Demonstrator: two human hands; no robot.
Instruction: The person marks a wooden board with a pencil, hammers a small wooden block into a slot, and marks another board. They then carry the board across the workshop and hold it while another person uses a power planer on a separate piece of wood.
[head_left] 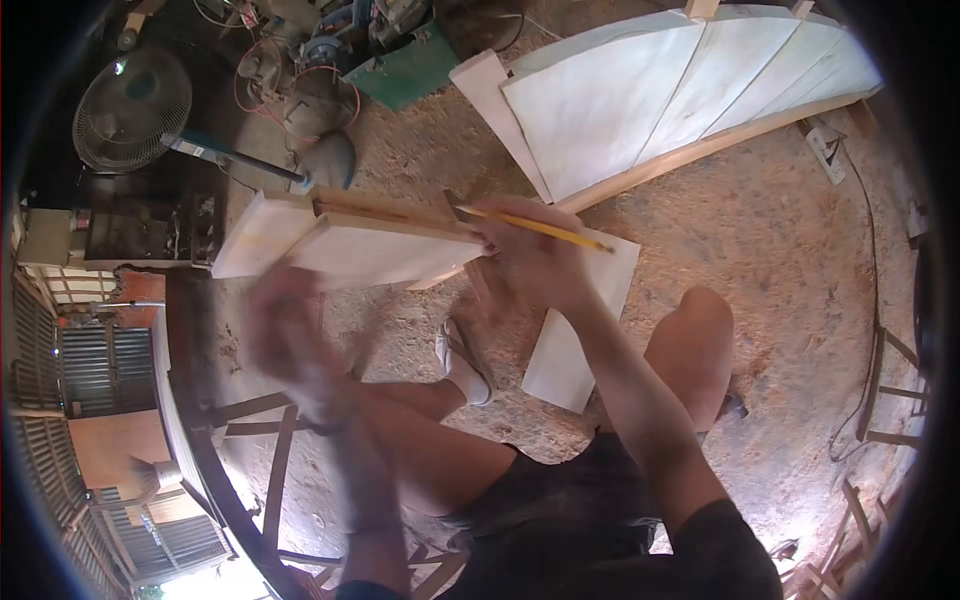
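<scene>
A yellow pencil (570,236) lies across the fingers of my right hand (540,262), its tip pointing left. That hand is closed on it, right at the right end of a pale wooden panel (385,252). Another pale wood piece (262,238) adjoins the panel's left end, and a narrow gap with a brown strip runs along the top edge. My left hand (285,325) is smeared by motion near the panel's lower left corner, so its fingers do not show clearly. Below my right forearm, a flat pale board (562,362) rests on the dirt floor.
A large curved panel assembly (640,105) with wooden edging stands at the upper right. At the upper left are a fan (132,108) and a green toolbox (405,68). A power strip (826,152) with a cord lies at the right. Wooden frames (278,470) stand at lower left.
</scene>
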